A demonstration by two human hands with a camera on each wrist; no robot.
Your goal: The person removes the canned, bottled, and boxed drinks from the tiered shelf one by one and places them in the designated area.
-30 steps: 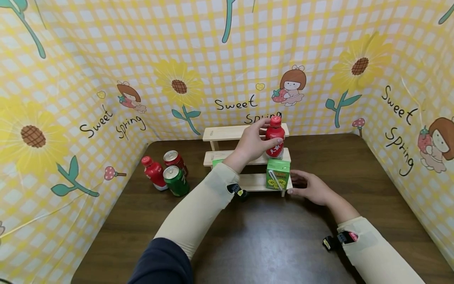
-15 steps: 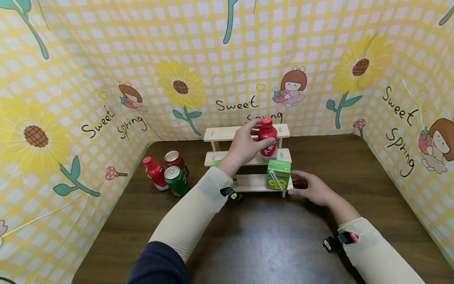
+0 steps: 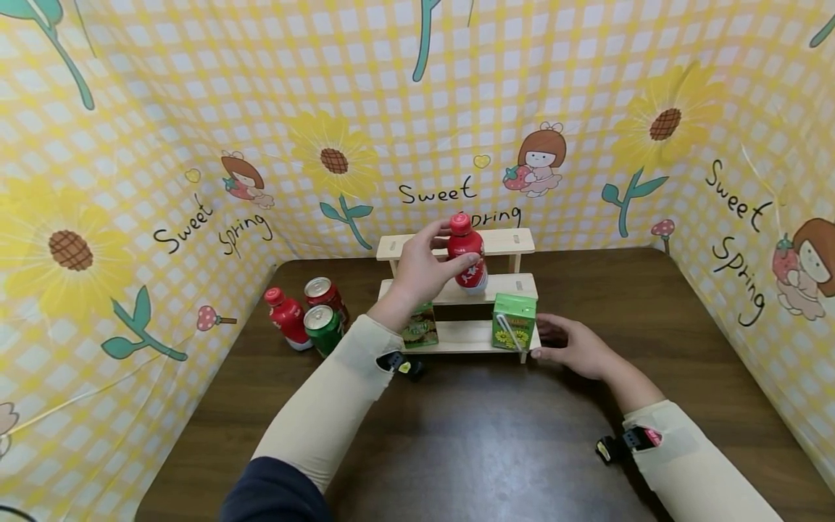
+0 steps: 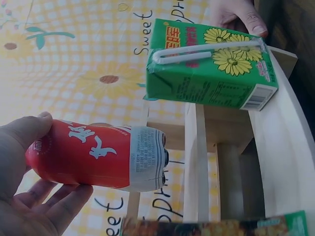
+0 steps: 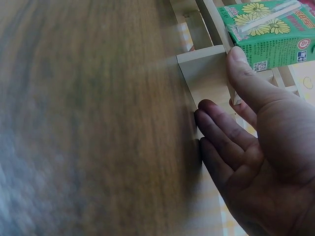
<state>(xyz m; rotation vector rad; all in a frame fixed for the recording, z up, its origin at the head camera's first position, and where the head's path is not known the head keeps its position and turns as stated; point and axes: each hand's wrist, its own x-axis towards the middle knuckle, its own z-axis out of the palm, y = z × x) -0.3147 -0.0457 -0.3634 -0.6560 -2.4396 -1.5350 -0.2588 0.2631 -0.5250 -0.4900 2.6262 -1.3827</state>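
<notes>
My left hand (image 3: 420, 272) grips a red plastic bottle (image 3: 466, 254) with a white base, upright over the middle tier of a small wooden rack (image 3: 509, 286). Whether its base touches the tier I cannot tell. The left wrist view shows the thumb and fingers around the bottle (image 4: 88, 155). At the rack's lower right end, my right hand (image 3: 574, 346) holds that end, thumb at the front corner and fingers along the side. Close by, a green drink carton (image 3: 514, 322) with a straw stands on the lowest tier. Another green-and-brown carton (image 3: 420, 326) stands at that tier's left, partly hidden by my left arm.
Left of the rack, another red bottle (image 3: 288, 319), a dark red can (image 3: 324, 293) and a green can (image 3: 322, 330) stand together on the dark wooden table (image 3: 483, 435). Yellow checked cloth (image 3: 417, 130) hangs behind and along both sides.
My left hand has moved left along the middle tier with the red bottle, from behind the green carton toward the rack's centre. More of the left carton shows. My right hand stays put.
</notes>
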